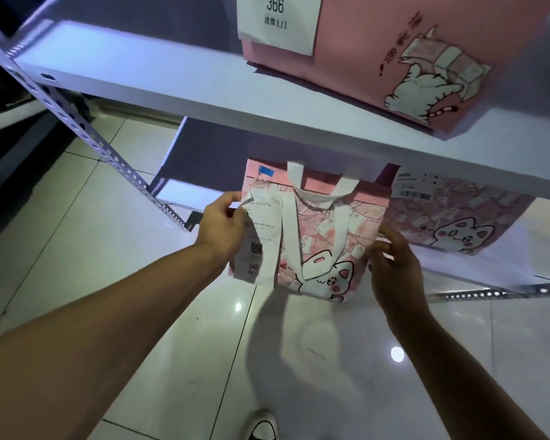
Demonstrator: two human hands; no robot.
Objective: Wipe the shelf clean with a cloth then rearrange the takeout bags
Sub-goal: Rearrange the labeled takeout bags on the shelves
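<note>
At frame center, left hand (223, 224) and right hand (393, 268) pinch the bag (324, 236) sides; looks light and floppy, so handles are probably safer.

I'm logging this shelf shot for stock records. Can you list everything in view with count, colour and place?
Takeout bags: 3, pink with white cat prints; one on the upper shelf, one held in front of the lower shelf, one on the lower shelf at right.
Receipts: 3, white, one on each bag; the top one reads 366.
Shelves: 2, white.
Upright: 1, white, perforated, left.
Floor: white glossy tiles.
Shoe: 1, white and black, bottom edge.
Hands: left and right grip the middle bag's sides.
</note>
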